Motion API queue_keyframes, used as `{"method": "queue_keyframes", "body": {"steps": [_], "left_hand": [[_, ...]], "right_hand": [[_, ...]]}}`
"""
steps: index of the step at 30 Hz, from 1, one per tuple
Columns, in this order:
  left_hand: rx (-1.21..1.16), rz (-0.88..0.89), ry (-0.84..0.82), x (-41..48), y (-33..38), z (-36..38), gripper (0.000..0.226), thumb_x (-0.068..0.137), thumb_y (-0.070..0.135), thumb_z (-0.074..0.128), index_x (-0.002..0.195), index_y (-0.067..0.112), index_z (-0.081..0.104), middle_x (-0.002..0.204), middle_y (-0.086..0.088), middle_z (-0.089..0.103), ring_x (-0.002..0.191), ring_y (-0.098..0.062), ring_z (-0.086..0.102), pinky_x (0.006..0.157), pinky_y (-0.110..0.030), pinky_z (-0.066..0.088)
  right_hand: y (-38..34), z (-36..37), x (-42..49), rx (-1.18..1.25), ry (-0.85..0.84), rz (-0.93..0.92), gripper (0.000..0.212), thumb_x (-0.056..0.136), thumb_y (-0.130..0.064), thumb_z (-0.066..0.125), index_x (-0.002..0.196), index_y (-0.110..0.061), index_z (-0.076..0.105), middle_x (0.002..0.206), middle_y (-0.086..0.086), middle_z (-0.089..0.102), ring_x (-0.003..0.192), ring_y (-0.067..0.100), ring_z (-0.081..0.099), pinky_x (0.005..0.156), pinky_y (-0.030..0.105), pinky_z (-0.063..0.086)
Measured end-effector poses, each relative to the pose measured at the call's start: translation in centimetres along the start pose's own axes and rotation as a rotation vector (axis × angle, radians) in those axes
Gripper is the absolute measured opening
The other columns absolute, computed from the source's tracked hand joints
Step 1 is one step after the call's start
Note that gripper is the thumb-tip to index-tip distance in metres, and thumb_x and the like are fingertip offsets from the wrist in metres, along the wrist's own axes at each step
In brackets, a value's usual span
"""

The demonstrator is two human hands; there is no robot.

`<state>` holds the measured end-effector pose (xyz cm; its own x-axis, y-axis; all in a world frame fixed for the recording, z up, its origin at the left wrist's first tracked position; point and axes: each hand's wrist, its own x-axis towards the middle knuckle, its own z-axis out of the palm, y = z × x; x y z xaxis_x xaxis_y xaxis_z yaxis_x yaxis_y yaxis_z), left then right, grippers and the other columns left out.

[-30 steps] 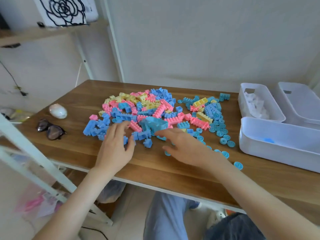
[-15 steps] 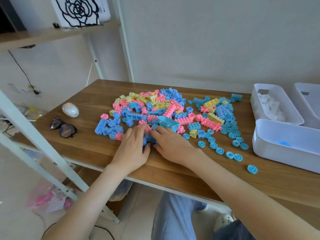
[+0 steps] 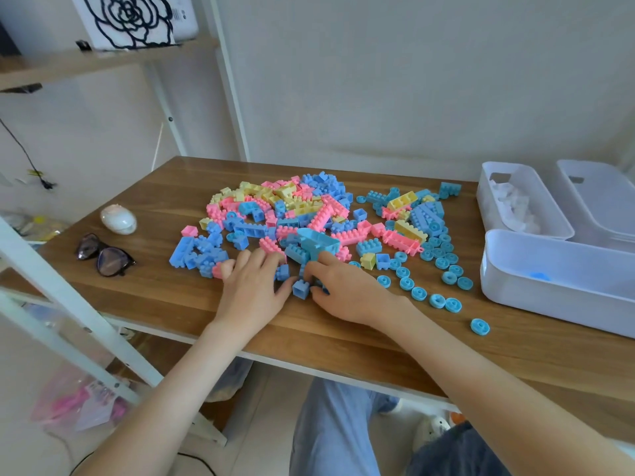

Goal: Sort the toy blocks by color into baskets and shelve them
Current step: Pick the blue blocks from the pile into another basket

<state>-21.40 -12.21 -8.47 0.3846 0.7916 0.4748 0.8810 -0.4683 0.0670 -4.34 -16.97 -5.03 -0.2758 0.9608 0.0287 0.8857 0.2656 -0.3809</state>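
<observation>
Hands at the near edge of the unsorted heap. The toy blocks (image 3: 292, 214), pink, yellow and blue, lie mixed in the middle of the table (image 3: 165, 304). The left hand (image 3: 251, 286) lies palm down, fingers spread and nearly straight across the nearest blue and pink pieces, holding nothing that I can see; I read this as steadying or raking the heap's edge. The right hand (image 3: 347, 290) faces it, fingers curled inward over a knot of blue pieces below the large blue part (image 3: 318, 240); whether they have closed on one I cannot tell, since the fingertips are hidden among the pieces. A small blue block (image 3: 301, 289) sits on the wood between the two thumbs, just apart from the pile, which suggests to me that blue is the colour being drawn out. Blue wheels (image 3: 437, 300) are strewn to the right of the heap, toward the near basket (image 3: 549, 300), which stands at the table's right end and shows one blue piece (image 3: 538, 275) inside: I judge it the blue bin, set within the right hand's reach. Behind it a second basket (image 3: 508, 165) holds white pieces (image 3: 513, 207), and a third basket (image 3: 598, 207) stands beside that. Sunglasses (image 3: 103, 255) and a white egg-shaped object (image 3: 118, 218) lie well to the left, apart from the blocks. By my estimate sorting is at an early stage, and no basket is yet on the shelf (image 3: 103, 61).
</observation>
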Motion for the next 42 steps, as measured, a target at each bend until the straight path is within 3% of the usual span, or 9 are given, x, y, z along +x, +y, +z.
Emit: {"method": "queue_keyframes", "body": {"steps": [8,12,17,21,25,28,35,39,42], "left_hand": [[-0.008,0.06,0.041,-0.1,0.0,-0.4,0.025,0.078,0.035,0.073,0.099,0.023,0.066,0.104,0.001,0.057,0.098,-0.021,0.044,0.074,-0.032,0.022],[-0.078,0.074,0.098,-0.3,0.0,-0.6,0.026,0.081,0.034,0.072,0.101,0.02,0.064,0.112,0.001,0.061,0.105,-0.017,0.042,0.077,-0.027,0.015],[-0.296,0.082,0.168,-0.7,-0.2,-0.9,0.016,0.09,0.027,0.05,0.103,0.017,0.049,0.094,0.001,0.061,0.089,-0.013,0.052,0.084,-0.024,0.018],[-0.411,0.126,0.071,-0.9,-0.3,-1.4,0.016,0.083,0.023,0.039,0.097,0.02,0.044,0.088,0.013,0.045,0.08,-0.007,0.045,0.077,-0.022,0.017],[-0.321,0.164,-0.053,-0.8,-0.4,-1.3,0.028,0.083,0.042,0.044,0.101,0.022,0.052,0.094,0.016,0.051,0.091,-0.001,0.04,0.077,-0.025,0.016],[-0.184,0.227,-0.124,-0.5,-0.2,-1.3,0.03,0.079,0.05,0.041,0.094,0.029,0.056,0.092,0.019,0.056,0.095,-0.006,0.045,0.075,-0.027,0.014],[-0.168,0.123,-0.01,-0.2,0.6,-1.5,0.021,0.087,0.036,0.062,0.097,0.018,0.064,0.092,0.006,0.064,0.095,-0.016,0.054,0.078,-0.03,0.019],[-0.157,0.11,0.055,1.2,2.6,-2.5,0.023,0.087,0.031,0.065,0.102,0.014,0.064,0.087,-0.001,0.066,0.09,-0.022,0.056,0.078,-0.032,0.022],[-0.194,0.147,0.218,3.6,6.2,-3.2,0.021,0.085,0.026,0.068,0.098,0.01,0.063,0.079,-0.002,0.063,0.084,-0.024,0.058,0.079,-0.033,0.021]], "right_hand": [[0.8,-0.2,-0.7,0.113,0.094,0.055,0.015,0.093,-0.016,0.047,0.107,-0.014,0.044,0.106,0.0,0.046,0.09,0.019,0.053,0.075,0.033,0.046],[1.2,-0.3,-0.8,0.172,0.111,0.059,0.017,0.093,-0.016,0.048,0.106,-0.014,0.037,0.092,-0.005,0.041,0.073,0.014,0.047,0.066,0.031,0.038],[1.3,-0.1,-0.6,0.161,0.101,0.017,0.017,0.096,-0.018,0.045,0.109,-0.014,0.036,0.082,-0.006,0.044,0.066,0.017,0.051,0.062,0.034,0.043],[0.6,0.2,-0.2,0.089,0.088,-0.056,0.019,0.098,-0.024,0.044,0.114,-0.016,0.036,0.087,-0.005,0.048,0.063,0.013,0.052,0.055,0.027,0.041],[0.0,0.6,0.8,-0.041,0.06,-0.014,0.034,0.099,-0.03,0.041,0.13,-0.018,0.036,0.122,0.006,0.055,0.088,0.023,0.062,0.072,0.039,0.053],[-0.2,0.2,1.4,-0.11,0.031,0.044,0.034,0.099,-0.026,0.039,0.132,-0.017,0.038,0.125,0.005,0.052,0.097,0.024,0.06,0.073,0.034,0.052],[-0.6,-1.7,-0.6,-0.075,0.079,0.042,0.032,0.099,-0.025,0.04,0.13,-0.018,0.042,0.126,0.003,0.053,0.101,0.021,0.059,0.078,0.035,0.052],[1.1,-6.5,-3.4,0.015,0.205,0.012,0.025,0.097,-0.023,0.046,0.122,-0.018,0.048,0.081,-0.014,0.052,0.067,0.003,0.047,0.062,0.022,0.037],[4.1,-10.4,-6.5,0.05,0.387,0.109,0.02,0.094,-0.022,0.053,0.113,-0.016,0.054,0.059,-0.01,0.041,0.053,0.005,0.042,0.053,0.018,0.032]]}}
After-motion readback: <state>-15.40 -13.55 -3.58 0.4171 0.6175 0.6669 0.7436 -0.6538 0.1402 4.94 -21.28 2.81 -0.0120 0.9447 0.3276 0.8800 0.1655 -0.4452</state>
